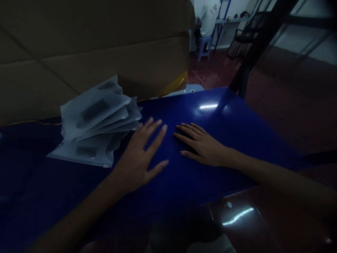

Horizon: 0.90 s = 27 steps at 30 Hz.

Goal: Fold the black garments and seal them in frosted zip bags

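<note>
My left hand [139,154] is raised over the blue tabletop [163,175] with its fingers spread and nothing in them. Just left of it lies a fanned pile of frosted zip bags [94,109], with dark print or dark contents showing through. One bag [86,151] lies flat at the front, partly under the others. The left fingertips come close to the pile's right edge; whether they touch it I cannot tell. Palm down on the table, to the right, rests my right hand [200,144], its fingers stretched out and holding nothing.
A large cardboard box [110,59] stands along the table's back edge, yellow tape [175,84] at its lower corner. A dark metal post [252,52] rises by the far right corner. Farther back, a person [210,17] sits on a blue stool [204,47] at a bench.
</note>
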Tool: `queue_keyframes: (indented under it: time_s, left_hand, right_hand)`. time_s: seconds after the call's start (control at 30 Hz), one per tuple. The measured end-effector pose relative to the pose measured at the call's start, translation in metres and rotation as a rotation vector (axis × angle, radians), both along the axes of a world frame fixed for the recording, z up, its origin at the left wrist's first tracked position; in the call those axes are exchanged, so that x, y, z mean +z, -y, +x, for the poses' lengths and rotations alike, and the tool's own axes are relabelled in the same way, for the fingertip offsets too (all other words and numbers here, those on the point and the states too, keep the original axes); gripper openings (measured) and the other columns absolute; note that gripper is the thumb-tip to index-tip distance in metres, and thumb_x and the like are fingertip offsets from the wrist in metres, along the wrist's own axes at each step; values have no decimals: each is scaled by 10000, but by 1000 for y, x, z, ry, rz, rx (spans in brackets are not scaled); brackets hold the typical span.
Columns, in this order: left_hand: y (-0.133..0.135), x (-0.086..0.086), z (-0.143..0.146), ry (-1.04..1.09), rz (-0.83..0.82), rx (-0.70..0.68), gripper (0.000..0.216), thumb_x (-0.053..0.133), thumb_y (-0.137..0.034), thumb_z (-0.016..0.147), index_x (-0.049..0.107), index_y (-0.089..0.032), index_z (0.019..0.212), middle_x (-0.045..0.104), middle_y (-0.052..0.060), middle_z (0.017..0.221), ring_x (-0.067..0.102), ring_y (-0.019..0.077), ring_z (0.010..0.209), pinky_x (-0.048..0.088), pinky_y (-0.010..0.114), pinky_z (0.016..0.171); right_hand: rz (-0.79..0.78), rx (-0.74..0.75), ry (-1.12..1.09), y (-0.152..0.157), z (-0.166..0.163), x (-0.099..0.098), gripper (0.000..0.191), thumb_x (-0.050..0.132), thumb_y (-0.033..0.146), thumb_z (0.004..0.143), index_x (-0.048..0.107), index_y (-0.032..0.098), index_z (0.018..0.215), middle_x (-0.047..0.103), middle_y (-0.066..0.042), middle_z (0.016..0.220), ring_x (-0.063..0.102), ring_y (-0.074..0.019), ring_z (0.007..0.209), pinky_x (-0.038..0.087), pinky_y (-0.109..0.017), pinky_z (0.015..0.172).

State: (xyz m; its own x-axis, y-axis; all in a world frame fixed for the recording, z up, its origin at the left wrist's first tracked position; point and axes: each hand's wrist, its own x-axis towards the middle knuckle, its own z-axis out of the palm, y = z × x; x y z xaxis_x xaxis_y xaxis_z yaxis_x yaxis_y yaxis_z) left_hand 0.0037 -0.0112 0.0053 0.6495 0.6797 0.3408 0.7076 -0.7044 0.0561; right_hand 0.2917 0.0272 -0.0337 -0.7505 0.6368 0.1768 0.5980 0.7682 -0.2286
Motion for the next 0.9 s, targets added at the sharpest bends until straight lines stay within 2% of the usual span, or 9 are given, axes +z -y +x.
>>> queue_keyframes:
  time_s: [0.1,0.23,0.53,0.9]
  left_hand:
    - [3,-16,8,-115,-221,-110,885,514,-623,1034,45,-274,1699,90,146,1766,109,421,1618,259,707,1247]
    - [-4,-23,-3,-177,-332,-105,785,486,-639,1042,169,-316,1683,135,103,1761,133,389,1619,245,696,1254]
    - [-6,-20,-4,-150,-331,-113,769,501,-641,1035,204,-332,1674,147,86,1756,142,373,1620,235,678,1265]
    - [-6,-21,-5,-169,-332,-112,773,476,-657,1038,196,-324,1678,138,92,1760,133,372,1623,230,676,1268]
  right_hand:
    - [-19,0,21,0,0,3,801,397,656,1055,316,113,1639,285,-211,1706,209,-362,1608,247,-627,1286]
    - [-18,5,23,0,0,3,810,400,674,1047,305,135,1644,279,-202,1711,200,-349,1612,236,-623,1289]
    - [-5,13,3,0,2,0,776,434,655,1047,310,182,1649,275,-180,1717,204,-347,1612,233,-623,1290]
    - [-20,9,39,0,1,3,785,401,671,1048,333,159,1639,256,-194,1721,189,-358,1614,230,-619,1293]
